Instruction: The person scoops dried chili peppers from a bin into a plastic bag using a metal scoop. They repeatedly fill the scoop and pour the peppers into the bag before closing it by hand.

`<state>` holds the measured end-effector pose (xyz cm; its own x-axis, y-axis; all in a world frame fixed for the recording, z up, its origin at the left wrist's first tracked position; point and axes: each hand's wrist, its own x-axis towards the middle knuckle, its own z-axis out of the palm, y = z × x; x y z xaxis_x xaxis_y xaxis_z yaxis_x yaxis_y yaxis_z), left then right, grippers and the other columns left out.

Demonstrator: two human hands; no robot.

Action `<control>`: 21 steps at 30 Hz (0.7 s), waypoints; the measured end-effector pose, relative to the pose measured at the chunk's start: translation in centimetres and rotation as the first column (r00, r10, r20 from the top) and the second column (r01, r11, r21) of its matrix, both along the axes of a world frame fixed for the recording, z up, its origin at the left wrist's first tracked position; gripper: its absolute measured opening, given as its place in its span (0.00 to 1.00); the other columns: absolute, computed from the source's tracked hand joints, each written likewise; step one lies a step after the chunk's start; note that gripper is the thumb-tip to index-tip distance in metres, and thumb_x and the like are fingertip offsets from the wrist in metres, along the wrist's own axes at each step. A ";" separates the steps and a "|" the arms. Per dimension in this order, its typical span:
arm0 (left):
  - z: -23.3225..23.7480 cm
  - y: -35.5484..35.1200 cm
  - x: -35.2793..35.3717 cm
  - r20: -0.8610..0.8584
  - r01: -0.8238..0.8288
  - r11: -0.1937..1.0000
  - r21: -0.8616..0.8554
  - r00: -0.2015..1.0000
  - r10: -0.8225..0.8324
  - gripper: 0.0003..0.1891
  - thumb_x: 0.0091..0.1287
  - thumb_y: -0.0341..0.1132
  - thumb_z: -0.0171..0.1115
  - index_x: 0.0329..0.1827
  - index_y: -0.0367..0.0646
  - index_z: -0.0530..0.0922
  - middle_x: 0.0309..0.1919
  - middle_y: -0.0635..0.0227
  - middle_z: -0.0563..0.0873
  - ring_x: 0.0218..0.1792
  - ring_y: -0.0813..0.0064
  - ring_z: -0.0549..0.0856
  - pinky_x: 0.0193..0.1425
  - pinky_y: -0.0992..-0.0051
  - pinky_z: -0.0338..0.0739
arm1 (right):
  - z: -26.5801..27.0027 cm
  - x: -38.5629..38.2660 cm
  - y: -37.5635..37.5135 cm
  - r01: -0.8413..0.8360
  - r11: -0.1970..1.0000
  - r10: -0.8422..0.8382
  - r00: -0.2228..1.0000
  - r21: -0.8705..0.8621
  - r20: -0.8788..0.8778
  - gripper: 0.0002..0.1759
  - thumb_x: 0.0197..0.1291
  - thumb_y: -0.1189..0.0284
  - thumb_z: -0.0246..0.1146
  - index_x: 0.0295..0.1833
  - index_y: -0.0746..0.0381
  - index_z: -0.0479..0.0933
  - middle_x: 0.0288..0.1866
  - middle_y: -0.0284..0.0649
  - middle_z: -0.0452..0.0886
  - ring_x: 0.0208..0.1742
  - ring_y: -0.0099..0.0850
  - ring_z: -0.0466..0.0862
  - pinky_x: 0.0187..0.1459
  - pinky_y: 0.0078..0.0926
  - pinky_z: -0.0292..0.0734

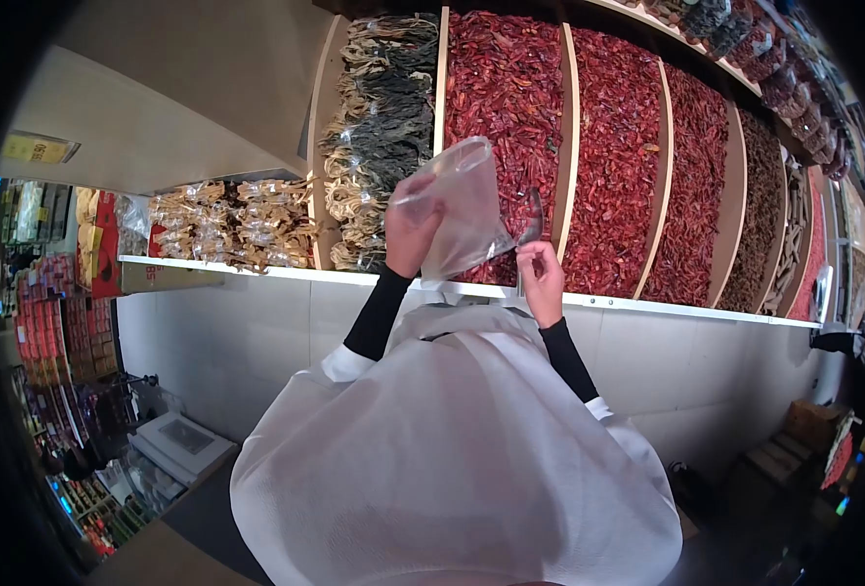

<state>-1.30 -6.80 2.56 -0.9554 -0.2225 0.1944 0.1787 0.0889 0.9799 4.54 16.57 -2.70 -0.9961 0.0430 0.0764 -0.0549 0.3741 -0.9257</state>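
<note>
My left hand point(413, 227) is closed on a clear plastic bag point(471, 200), its fingers partly covered by the film. The bag hangs over the front of a compartment of dried red chillies point(503, 88), its lower right corner close to my right hand. With fingers pinched together, my right hand point(542, 278) holds a metal scoop point(532, 220); the scoop's bowl points up over the chillies, right beside the bag. Both hands are just above the bin's front edge.
Wooden dividers point(569, 146) separate more dried chillies point(613, 156) on the right from bundled dark dried goods point(383, 117) on the left. Packaged brown dried goods point(237, 220) lie further left, under a panel with a yellow price tag point(37, 148). A white rail point(647, 306) edges the bins.
</note>
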 end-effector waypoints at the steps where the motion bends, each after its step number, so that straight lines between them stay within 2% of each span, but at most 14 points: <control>1: 2.6 0.2 0.9 -0.156 -0.032 0.983 -0.179 0.988 0.004 0.19 0.60 0.27 0.66 0.55 0.34 0.75 0.41 0.63 0.84 0.42 0.69 0.85 0.52 0.73 0.77 | 2.6 -0.4 -1.1 -0.030 0.932 0.075 0.991 -0.360 0.112 0.05 0.66 0.75 0.59 0.45 0.64 0.72 0.41 0.39 0.78 0.44 0.30 0.80 0.51 0.30 0.76; 3: 3.4 0.3 3.3 -0.167 -0.008 0.972 -0.236 0.985 -0.033 0.20 0.57 0.24 0.65 0.53 0.36 0.75 0.41 0.61 0.83 0.43 0.65 0.84 0.50 0.71 0.77 | 6.0 -1.0 -2.8 -0.024 0.587 0.280 0.944 -0.809 0.175 0.08 0.74 0.69 0.53 0.50 0.62 0.70 0.43 0.36 0.77 0.45 0.23 0.80 0.54 0.29 0.79; 6: 3.9 0.7 4.3 -0.289 -0.029 0.925 -0.379 0.953 -0.089 0.22 0.50 0.25 0.66 0.51 0.40 0.76 0.38 0.59 0.80 0.41 0.55 0.81 0.46 0.66 0.76 | 11.3 -1.7 -5.2 -0.010 0.378 0.354 0.926 -0.926 0.134 0.08 0.74 0.68 0.53 0.49 0.61 0.70 0.44 0.37 0.78 0.46 0.25 0.80 0.53 0.29 0.78; 8: 3.5 0.3 4.7 -0.363 0.013 0.813 -0.582 0.891 -0.274 0.23 0.49 0.28 0.68 0.51 0.41 0.77 0.38 0.63 0.81 0.39 0.53 0.80 0.44 0.63 0.76 | 10.2 -2.4 -5.0 -0.032 0.403 0.402 0.904 -0.915 0.146 0.08 0.73 0.68 0.53 0.50 0.61 0.70 0.43 0.36 0.78 0.45 0.26 0.80 0.53 0.29 0.77; 9: 3.5 0.0 5.2 -0.250 0.125 0.776 -0.619 0.905 -0.345 0.26 0.48 0.28 0.66 0.55 0.41 0.75 0.44 0.59 0.79 0.46 0.51 0.78 0.49 0.61 0.75 | 9.7 -2.5 -5.0 -0.055 0.424 0.439 0.885 -0.904 0.152 0.08 0.72 0.68 0.54 0.51 0.60 0.70 0.41 0.35 0.78 0.45 0.27 0.81 0.53 0.29 0.77; 10: 3.6 -0.4 5.6 -0.248 0.124 0.778 -0.616 0.907 -0.340 0.26 0.48 0.28 0.66 0.55 0.41 0.75 0.44 0.59 0.79 0.46 0.51 0.78 0.49 0.61 0.75 | 9.5 -2.4 -5.0 -0.054 0.427 0.442 0.883 -0.903 0.156 0.08 0.72 0.68 0.54 0.51 0.60 0.70 0.41 0.35 0.78 0.45 0.27 0.81 0.53 0.29 0.77; 13: 3.2 -2.0 7.1 0.092 0.551 0.687 -0.473 0.807 -0.584 0.38 0.46 0.26 0.59 0.68 0.39 0.65 0.61 0.56 0.71 0.63 0.57 0.69 0.66 0.65 0.67 | 8.8 -1.8 -5.1 0.018 0.516 0.408 0.874 -0.856 0.265 0.08 0.70 0.71 0.55 0.50 0.61 0.73 0.41 0.33 0.79 0.45 0.23 0.80 0.53 0.26 0.76; 14: 2.1 -2.9 7.5 0.094 0.549 0.691 -0.470 0.810 -0.579 0.38 0.46 0.26 0.59 0.68 0.39 0.65 0.61 0.56 0.71 0.63 0.57 0.69 0.66 0.65 0.67 | 7.9 -1.5 -5.3 0.018 0.518 0.412 0.871 -0.855 0.268 0.08 0.70 0.71 0.55 0.50 0.61 0.73 0.41 0.33 0.79 0.45 0.23 0.80 0.53 0.26 0.76; 15: 0.9 -3.6 7.7 0.169 0.626 0.779 -0.041 0.773 -0.612 0.37 0.50 0.29 0.62 0.68 0.38 0.65 0.61 0.58 0.72 0.63 0.62 0.70 0.68 0.65 0.65 | 6.5 -1.1 -5.3 -0.030 0.594 0.405 0.875 -0.804 0.266 0.07 0.70 0.72 0.56 0.50 0.61 0.74 0.42 0.33 0.79 0.45 0.21 0.80 0.52 0.25 0.75; 16: -0.4 -3.9 7.7 0.214 0.560 0.727 0.398 0.713 -0.667 0.36 0.53 0.32 0.65 0.69 0.37 0.66 0.61 0.59 0.74 0.64 0.66 0.72 0.69 0.64 0.63 | 6.3 -0.9 -5.5 -0.075 0.665 0.394 0.880 -0.743 0.265 0.07 0.70 0.72 0.57 0.50 0.62 0.74 0.42 0.33 0.80 0.45 0.20 0.80 0.51 0.23 0.75; 17: -2.1 -3.8 7.5 0.169 0.452 0.670 0.588 0.742 -0.649 0.27 0.64 0.39 0.66 0.63 0.37 0.71 0.56 0.68 0.78 0.58 0.76 0.76 0.66 0.71 0.67 | 6.0 -0.3 -5.8 -0.095 0.713 0.382 0.883 -0.695 0.272 0.07 0.69 0.73 0.58 0.49 0.62 0.74 0.43 0.31 0.80 0.46 0.18 0.79 0.51 0.21 0.74; 18: -2.0 -3.7 7.3 0.170 0.451 0.670 0.590 0.741 -0.649 0.27 0.64 0.39 0.66 0.63 0.37 0.71 0.56 0.68 0.78 0.58 0.76 0.76 0.66 0.71 0.67 | 5.7 0.0 -5.9 -0.093 0.713 0.382 0.883 -0.695 0.274 0.07 0.69 0.73 0.58 0.49 0.62 0.74 0.43 0.31 0.80 0.46 0.18 0.79 0.51 0.21 0.74; 20: -1.7 -3.9 7.1 0.364 0.505 0.806 0.307 0.721 -0.590 0.18 0.71 0.43 0.63 0.54 0.38 0.78 0.48 0.72 0.82 0.48 0.81 0.81 0.57 0.78 0.73 | 4.4 0.5 -6.3 -0.254 0.733 0.484 0.847 -0.631 0.222 0.06 0.69 0.74 0.59 0.49 0.63 0.75 0.43 0.30 0.80 0.46 0.17 0.78 0.50 0.20 0.73; 21: -1.9 -3.3 6.9 0.273 0.451 0.857 0.247 0.817 -0.508 0.09 0.72 0.36 0.59 0.43 0.38 0.82 0.35 0.78 0.84 0.34 0.89 0.80 0.39 0.85 0.74 | 4.2 0.6 -6.4 -0.240 0.736 0.485 0.840 -0.633 0.245 0.06 0.69 0.73 0.59 0.48 0.63 0.75 0.43 0.31 0.80 0.47 0.18 0.78 0.50 0.19 0.73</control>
